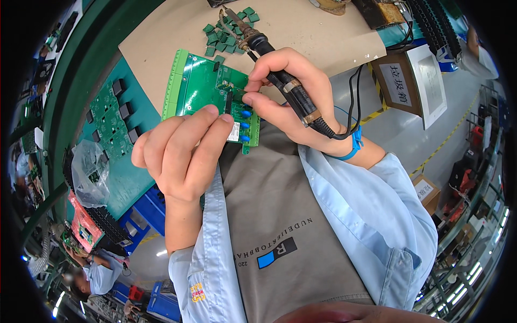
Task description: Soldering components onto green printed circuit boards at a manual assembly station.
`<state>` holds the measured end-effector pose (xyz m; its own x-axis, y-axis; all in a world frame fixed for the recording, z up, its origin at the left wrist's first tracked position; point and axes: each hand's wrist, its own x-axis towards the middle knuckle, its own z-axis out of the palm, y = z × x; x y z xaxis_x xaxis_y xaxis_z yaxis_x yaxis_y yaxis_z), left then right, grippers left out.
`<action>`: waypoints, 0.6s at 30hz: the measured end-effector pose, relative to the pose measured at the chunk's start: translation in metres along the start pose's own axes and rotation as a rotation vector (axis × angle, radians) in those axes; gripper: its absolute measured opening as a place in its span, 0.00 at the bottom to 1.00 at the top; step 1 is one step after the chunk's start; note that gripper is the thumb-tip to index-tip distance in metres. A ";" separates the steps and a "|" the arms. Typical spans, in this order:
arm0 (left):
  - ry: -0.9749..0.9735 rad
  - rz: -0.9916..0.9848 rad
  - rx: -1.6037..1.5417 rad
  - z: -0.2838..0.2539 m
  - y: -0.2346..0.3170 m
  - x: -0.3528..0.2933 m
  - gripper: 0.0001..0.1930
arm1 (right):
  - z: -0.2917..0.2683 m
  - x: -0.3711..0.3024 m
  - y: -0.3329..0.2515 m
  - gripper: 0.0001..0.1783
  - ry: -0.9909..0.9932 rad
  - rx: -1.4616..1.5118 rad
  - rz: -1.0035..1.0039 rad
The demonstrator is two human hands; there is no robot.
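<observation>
A green circuit board (202,86) is held tilted above the work surface, with a light green terminal strip (173,86) along its left edge. Blue disc-shaped components (245,125) stand near its right edge. My left hand (180,153) is closed on the board's near side, fingertips over its face. In my right hand (309,91) lies a soldering iron (262,46), its tip pointing up and away from the board. The right thumb and forefinger close in at the board's right edge; whether they pinch a small part there, I cannot tell.
Several small green boards (229,35) lie piled on brown cardboard (323,46) beyond my hands. More circuit boards (110,121) and a clear plastic bag (90,175) rest on the left. A cardboard box (398,81) stands right; the iron's black cable (354,102) loops by my wrist.
</observation>
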<state>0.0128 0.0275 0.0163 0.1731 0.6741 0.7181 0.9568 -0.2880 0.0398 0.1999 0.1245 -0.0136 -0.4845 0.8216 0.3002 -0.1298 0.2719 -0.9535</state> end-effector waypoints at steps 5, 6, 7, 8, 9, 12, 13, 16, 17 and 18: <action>0.032 -0.019 -0.010 0.002 0.002 0.000 0.08 | 0.003 -0.003 0.003 0.17 0.046 0.020 -0.018; 0.033 -0.021 -0.014 0.003 0.002 0.000 0.08 | 0.003 -0.003 0.003 0.17 0.046 0.017 -0.018; 0.033 -0.021 -0.010 0.003 0.002 0.001 0.08 | 0.004 -0.003 0.004 0.17 0.051 0.019 -0.016; 0.032 -0.021 -0.005 0.004 0.001 0.001 0.08 | 0.004 -0.003 0.004 0.17 0.056 0.022 -0.013; 0.031 -0.021 0.000 0.004 0.001 0.001 0.08 | 0.005 -0.003 0.004 0.17 0.060 0.025 -0.011; 0.030 -0.023 0.002 0.004 0.002 0.000 0.08 | 0.004 -0.003 0.004 0.17 0.057 0.027 0.003; 0.031 -0.025 0.001 0.005 0.002 0.000 0.08 | 0.003 -0.003 0.004 0.17 0.049 0.028 0.015; 0.031 -0.029 -0.001 0.005 0.002 0.000 0.07 | 0.001 -0.002 0.003 0.17 0.031 0.030 0.038; 0.033 -0.031 0.002 0.006 0.002 0.000 0.07 | -0.001 -0.001 0.003 0.18 0.009 -0.011 0.019; 0.034 -0.033 0.005 0.006 0.002 0.000 0.08 | -0.002 0.000 0.003 0.18 -0.014 -0.051 0.000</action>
<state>0.0163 0.0308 0.0117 0.1332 0.6594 0.7399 0.9631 -0.2624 0.0604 0.2016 0.1260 -0.0162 -0.4965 0.8148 0.2994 -0.0854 0.2973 -0.9509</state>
